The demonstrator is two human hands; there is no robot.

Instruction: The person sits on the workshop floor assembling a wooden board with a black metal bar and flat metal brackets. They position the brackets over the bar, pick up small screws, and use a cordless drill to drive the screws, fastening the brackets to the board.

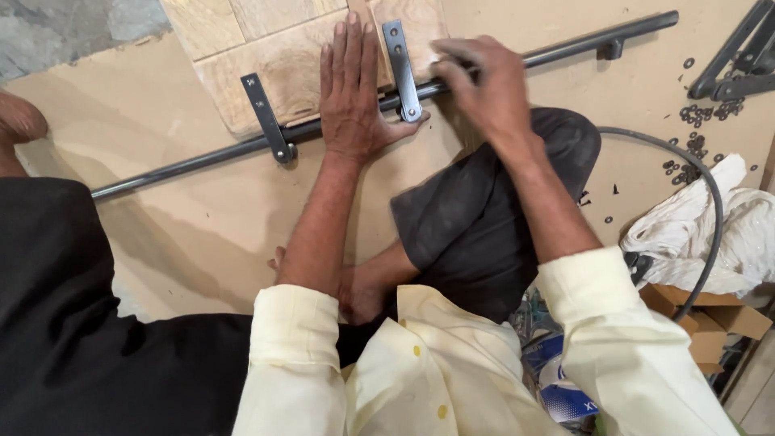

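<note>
A long dark metal rod (pixel 186 165) lies across a light board floor, running from lower left to upper right. Two flat black metal brackets with holes are fixed to it: one (pixel 267 118) to the left and one (pixel 402 70) near the middle. Both rest on a pale wooden panel (pixel 266 56). My left hand (pixel 352 90) lies flat on the panel and rod between the two brackets, fingers spread. My right hand (pixel 483 83) is closed around the rod just right of the middle bracket. I sit cross-legged in dark trousers and a pale yellow shirt.
Small black washers (pixel 691 153) are scattered at the right. A black hose (pixel 704 178) curves past a crumpled white cloth (pixel 710 234). Black metal frame parts (pixel 739 60) lie at top right. Cardboard boxes (pixel 710 311) sit at the lower right.
</note>
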